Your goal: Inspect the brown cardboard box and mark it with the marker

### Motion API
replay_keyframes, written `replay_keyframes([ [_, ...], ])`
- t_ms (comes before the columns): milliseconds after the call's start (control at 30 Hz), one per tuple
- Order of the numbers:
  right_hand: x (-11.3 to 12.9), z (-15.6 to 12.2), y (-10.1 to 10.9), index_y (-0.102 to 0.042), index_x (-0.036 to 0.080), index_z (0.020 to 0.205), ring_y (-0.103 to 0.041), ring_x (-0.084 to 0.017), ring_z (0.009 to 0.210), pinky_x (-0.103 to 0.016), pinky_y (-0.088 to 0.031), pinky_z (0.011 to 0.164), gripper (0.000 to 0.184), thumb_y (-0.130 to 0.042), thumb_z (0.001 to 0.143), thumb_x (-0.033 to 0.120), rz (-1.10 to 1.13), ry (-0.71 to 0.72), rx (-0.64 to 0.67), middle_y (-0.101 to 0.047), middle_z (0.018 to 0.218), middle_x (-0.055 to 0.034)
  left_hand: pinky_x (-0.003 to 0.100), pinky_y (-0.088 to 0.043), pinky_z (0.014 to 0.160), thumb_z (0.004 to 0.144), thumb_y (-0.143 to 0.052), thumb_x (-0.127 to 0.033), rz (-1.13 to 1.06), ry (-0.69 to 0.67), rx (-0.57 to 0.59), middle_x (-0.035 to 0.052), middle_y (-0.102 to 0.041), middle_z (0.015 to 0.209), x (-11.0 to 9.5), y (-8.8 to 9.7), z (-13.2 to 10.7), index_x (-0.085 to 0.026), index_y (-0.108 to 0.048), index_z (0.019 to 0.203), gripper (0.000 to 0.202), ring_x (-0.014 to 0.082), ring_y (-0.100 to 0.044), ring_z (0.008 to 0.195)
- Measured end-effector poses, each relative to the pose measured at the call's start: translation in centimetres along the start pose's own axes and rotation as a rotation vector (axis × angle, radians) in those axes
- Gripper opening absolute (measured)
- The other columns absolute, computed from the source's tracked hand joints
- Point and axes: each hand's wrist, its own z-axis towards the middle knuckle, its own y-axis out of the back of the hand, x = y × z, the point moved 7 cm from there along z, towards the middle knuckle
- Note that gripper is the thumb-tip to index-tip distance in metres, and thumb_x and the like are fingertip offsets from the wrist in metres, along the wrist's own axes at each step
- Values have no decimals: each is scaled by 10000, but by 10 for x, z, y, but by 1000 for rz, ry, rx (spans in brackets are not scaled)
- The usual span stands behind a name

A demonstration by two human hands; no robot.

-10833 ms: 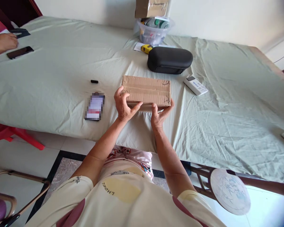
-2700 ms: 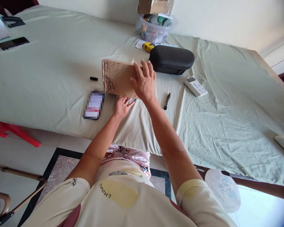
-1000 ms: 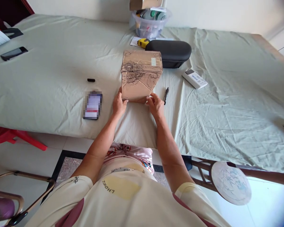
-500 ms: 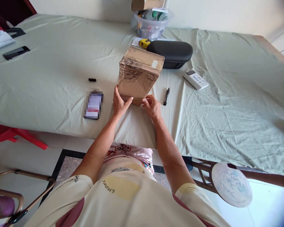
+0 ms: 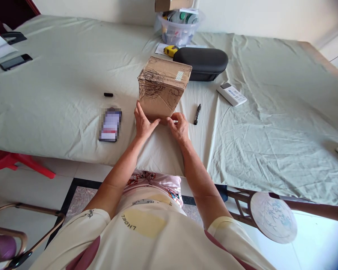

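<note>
A brown cardboard box (image 5: 160, 98) with black scribbles and a small white sticker stands on the cloth-covered table in front of me. My left hand (image 5: 144, 124) is at its near left corner, fingers along the side and thumb across the lower front edge. At the lower right front, my right hand (image 5: 178, 126) has its thumb and fingers bent in a pinch against the box's bottom edge. The two thumbs come close together there. A black marker (image 5: 197, 114) lies just right of my right hand, uncapped, with a black cap (image 5: 108, 95) away to the left.
A phone (image 5: 110, 125) lies left of my left hand, and another phone (image 5: 16, 62) farther left. Behind the box are a black hard case (image 5: 201, 63), a yellow tape measure (image 5: 171, 50) and a plastic tub (image 5: 177, 32). A white device (image 5: 232, 94) lies to the right.
The box has turned and shifted slightly left. My right hand has moved a little left along its bottom edge, bringing the thumbs closer together.
</note>
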Motion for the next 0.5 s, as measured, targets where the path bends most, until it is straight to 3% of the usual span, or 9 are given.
replay_keyframes([
  [300,3,-4,-10,-594,245,884,-720,-203,802,-360,-629,688,715,-571,821,957,94,-69,48,-706,894,-46,629,-246,1367,643,-989,-639,136,-91,-50,296,-176,1771,-15,2,-3,-190,66,1723,1575,484,-222,1676],
  [500,4,-9,-16,-580,257,910,-735,-209,827,-371,-630,726,646,-617,844,899,133,-113,66,-715,891,-26,708,-210,1355,734,-929,-636,334,-50,-15,291,-71,1816,-22,2,-7,-159,-53,1740,1417,498,-83,1709],
])
